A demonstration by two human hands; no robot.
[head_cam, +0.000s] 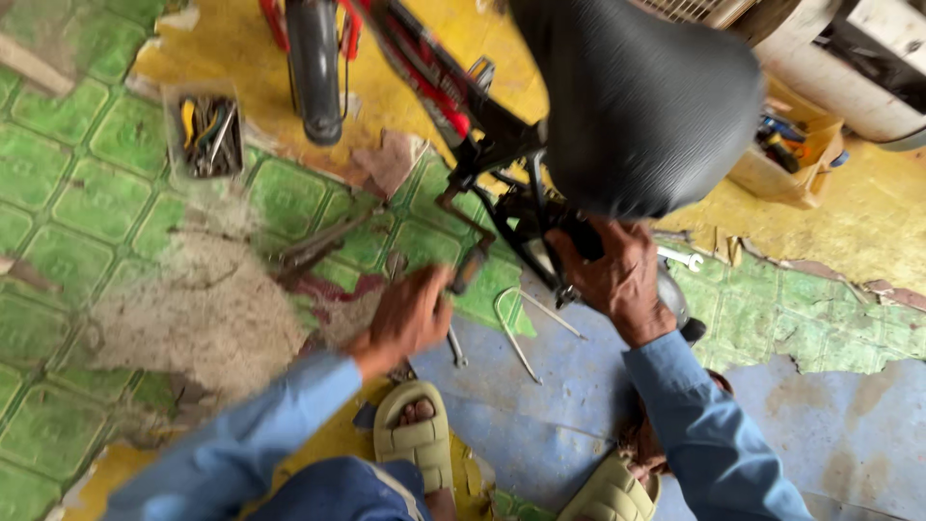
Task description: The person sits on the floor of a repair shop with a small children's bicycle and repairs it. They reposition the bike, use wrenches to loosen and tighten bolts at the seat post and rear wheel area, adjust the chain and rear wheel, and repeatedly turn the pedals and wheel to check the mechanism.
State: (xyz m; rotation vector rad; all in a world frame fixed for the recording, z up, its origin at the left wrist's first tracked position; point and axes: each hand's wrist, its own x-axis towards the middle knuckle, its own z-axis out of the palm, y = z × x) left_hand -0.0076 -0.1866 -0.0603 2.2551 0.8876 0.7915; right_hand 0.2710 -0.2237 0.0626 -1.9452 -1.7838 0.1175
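A red and black bicycle (453, 92) stands in front of me, its black saddle (641, 96) filling the upper middle of the view. My right hand (617, 275) grips the black frame just under the saddle, near the rear wheel. My left hand (410, 314) is blurred by motion; it is at the pedal (470, 267) on the rusty crank arm, and I cannot tell whether it holds it. Both arms wear light blue sleeves.
A small tray of hand tools (205, 135) sits on the green tiled floor at upper left. A bent wire piece (521, 323) and a wrench (455, 347) lie by my sandalled feet (417, 434). A cardboard box of tools (786, 154) is at right.
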